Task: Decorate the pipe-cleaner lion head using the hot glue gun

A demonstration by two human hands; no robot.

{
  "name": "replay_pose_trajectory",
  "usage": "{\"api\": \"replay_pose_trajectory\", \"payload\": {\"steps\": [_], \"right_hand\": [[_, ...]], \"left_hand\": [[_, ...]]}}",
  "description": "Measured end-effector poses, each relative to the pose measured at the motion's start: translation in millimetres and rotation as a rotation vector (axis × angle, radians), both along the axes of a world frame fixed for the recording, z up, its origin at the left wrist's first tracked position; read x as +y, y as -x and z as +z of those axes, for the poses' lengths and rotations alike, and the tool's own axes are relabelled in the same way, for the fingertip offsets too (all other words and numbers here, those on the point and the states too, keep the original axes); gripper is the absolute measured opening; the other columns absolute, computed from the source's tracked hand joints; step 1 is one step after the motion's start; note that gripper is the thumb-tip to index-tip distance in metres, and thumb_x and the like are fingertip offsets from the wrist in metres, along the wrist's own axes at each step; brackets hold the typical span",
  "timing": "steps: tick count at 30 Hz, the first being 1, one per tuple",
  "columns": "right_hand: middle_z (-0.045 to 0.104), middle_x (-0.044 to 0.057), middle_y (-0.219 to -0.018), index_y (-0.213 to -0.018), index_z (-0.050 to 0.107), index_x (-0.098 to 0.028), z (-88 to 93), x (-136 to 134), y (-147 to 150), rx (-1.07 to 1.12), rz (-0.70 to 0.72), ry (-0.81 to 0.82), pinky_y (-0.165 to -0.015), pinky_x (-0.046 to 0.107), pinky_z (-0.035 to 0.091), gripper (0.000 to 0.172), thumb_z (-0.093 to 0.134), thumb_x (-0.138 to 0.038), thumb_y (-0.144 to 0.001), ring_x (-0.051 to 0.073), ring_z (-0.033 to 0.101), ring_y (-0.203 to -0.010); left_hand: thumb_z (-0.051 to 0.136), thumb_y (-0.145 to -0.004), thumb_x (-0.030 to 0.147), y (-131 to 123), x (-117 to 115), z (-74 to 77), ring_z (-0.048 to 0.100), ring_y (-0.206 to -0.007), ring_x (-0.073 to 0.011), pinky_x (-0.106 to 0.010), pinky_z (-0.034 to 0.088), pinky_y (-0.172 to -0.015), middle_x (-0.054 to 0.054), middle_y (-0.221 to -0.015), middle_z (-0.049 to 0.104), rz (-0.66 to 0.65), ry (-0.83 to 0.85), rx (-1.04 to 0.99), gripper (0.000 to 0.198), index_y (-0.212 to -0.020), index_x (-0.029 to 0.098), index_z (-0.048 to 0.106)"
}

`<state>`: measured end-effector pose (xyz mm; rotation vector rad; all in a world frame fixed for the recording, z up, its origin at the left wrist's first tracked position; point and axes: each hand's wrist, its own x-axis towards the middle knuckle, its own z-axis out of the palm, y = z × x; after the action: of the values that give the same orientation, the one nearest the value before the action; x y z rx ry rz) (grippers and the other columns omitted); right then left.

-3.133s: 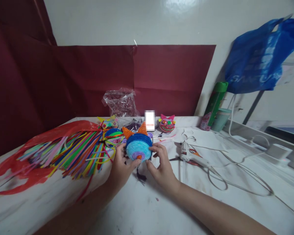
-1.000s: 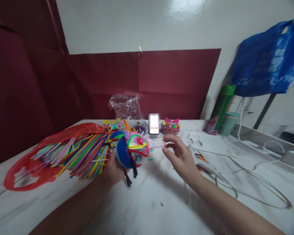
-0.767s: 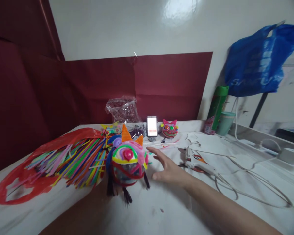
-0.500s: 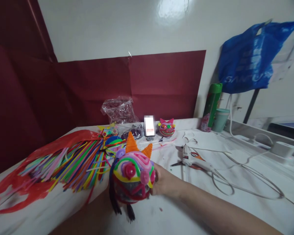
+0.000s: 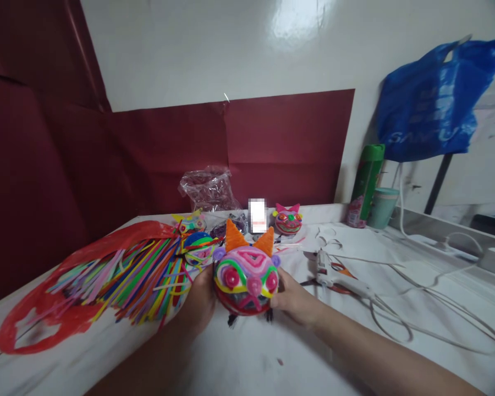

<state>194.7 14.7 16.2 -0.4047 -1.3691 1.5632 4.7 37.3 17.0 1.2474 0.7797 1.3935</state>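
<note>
Between my two hands is a round animal-head craft (image 5: pixel 247 278), covered in coiled coloured pipe cleaners. It has pointed orange ears, pink bead eyes, a pink nose, small purple balls at the sides and black tassels below. Its face is turned toward me. My left hand (image 5: pixel 202 300) wraps its left side, fingers partly hidden behind it. On the opposite side my right hand (image 5: pixel 295 300) grips it, thumb near the lower cheek. Left of it lies a pile of loose pipe cleaners (image 5: pixel 136 278) on a red plastic bag (image 5: pixel 119 236).
Farther back stand a pink-eared head (image 5: pixel 287 220), a blue-green round piece (image 5: pixel 198 247), a yellow-eared one (image 5: pixel 190 221) and a crumpled clear bag (image 5: pixel 210 190). To the right lie a white glue gun (image 5: pixel 340 278), its looping cord and orange-handled pliers (image 5: pixel 341 268). A green can (image 5: pixel 366 184) stands beside a cup (image 5: pixel 383 208).
The animal head has turned from an angled pose to face me squarely and moved slightly right and up. My left hand now shows at its side. The view has shifted slightly left.
</note>
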Motion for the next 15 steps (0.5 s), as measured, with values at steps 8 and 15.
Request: {"api": "replay_pose_trajectory", "payload": {"steps": [8,15], "right_hand": [[0.069,0.011,-0.118,-0.117,0.055,-0.021,-11.5,21,-11,-0.121,-0.231,-0.112,-0.097,0.048,0.048,0.076,0.089,-0.047,-0.054,0.03,0.065,-0.108],[0.061,0.013,-0.129,-0.127,0.05,-0.02,-6.4,20,-11,-0.195,-0.259,-0.285,-0.1,0.045,0.046,0.091,0.09,-0.051,-0.051,0.029,0.058,-0.117]], "left_hand": [[0.065,-0.074,0.065,14,13,-9.1,0.065,-0.109,-0.032,-0.049,0.045,-0.103,-0.014,-0.102,0.075,-0.088,0.003,-0.093,0.054,-0.096,0.016,0.071],[0.087,-0.057,0.047,16,3,2.4,0.058,-0.12,-0.0326,-0.043,0.048,-0.1,-0.013,-0.125,0.065,-0.222,-0.122,0.107,0.072,-0.121,0.024,0.061]]}}
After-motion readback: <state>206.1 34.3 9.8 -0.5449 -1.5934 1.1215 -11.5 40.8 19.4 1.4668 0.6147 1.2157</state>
